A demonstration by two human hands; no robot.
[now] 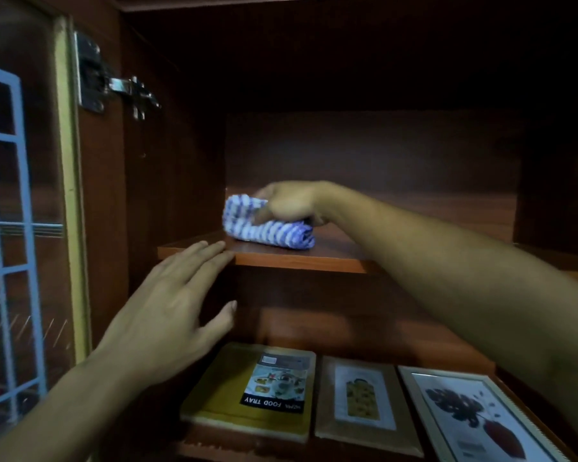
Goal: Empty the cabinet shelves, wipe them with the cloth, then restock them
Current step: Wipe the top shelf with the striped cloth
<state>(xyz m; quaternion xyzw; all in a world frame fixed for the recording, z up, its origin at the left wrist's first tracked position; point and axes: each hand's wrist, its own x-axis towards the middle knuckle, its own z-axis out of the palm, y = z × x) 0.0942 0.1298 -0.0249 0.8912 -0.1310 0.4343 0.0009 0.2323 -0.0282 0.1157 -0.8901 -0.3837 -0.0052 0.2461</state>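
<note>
Blue-white cloth [267, 233] in right hand [289, 203] lies near shelf [297, 260]'s left edge.

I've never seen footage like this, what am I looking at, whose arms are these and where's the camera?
No machine here: these are a person's own arms, filmed by one camera worn on their head, looking into a wooden cabinet. The right hand grips a blue-and-white cloth on the upper shelf. The left hand is open, fingertips at that shelf's front edge. Below lie a yellow food tray and two framed pictures. The glass door stands open at left.
</note>
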